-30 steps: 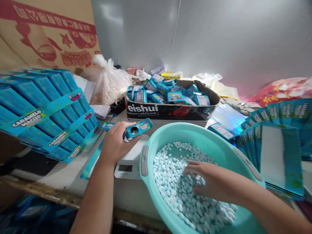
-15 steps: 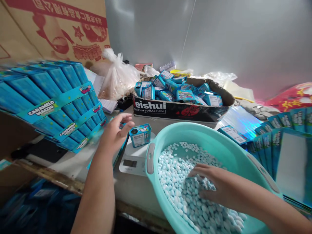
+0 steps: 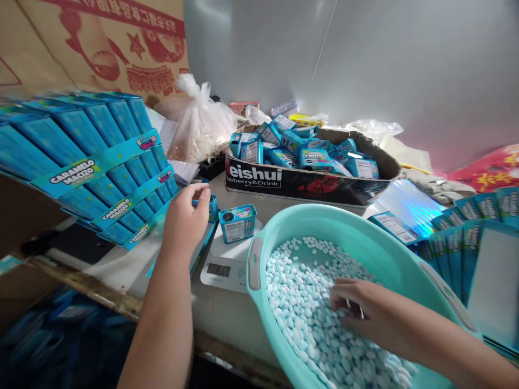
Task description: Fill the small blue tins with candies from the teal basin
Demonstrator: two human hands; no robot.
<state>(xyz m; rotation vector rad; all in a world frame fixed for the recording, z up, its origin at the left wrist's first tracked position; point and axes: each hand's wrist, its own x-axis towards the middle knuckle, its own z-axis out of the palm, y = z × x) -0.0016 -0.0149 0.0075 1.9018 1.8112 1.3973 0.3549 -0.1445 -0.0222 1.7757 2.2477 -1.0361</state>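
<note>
Left hand [image 3: 187,219] half curled at a small blue box [image 3: 213,208] left of the scale [image 3: 232,279]; fingertips hidden, firm hold or not cannot be told. Right hand [image 3: 359,302] loosely cupped in pale sweets [image 3: 298,305], near right, inside the teal basin [image 3: 348,232]; any gripped, unclear. Change: the holed box [image 3: 238,228], left-held a second ago, stands free on the scale; weight presumably readable.

Glare's being thrown off the grey wall [image 3: 365,65], blue sheen's being caught by the glossy sheet [image 3: 410,208], the far-left boxes [image 3: 42,143] are being smeared by blur, the lower-left packs [image 3: 77,313] are being swallowed by shadow!
</note>
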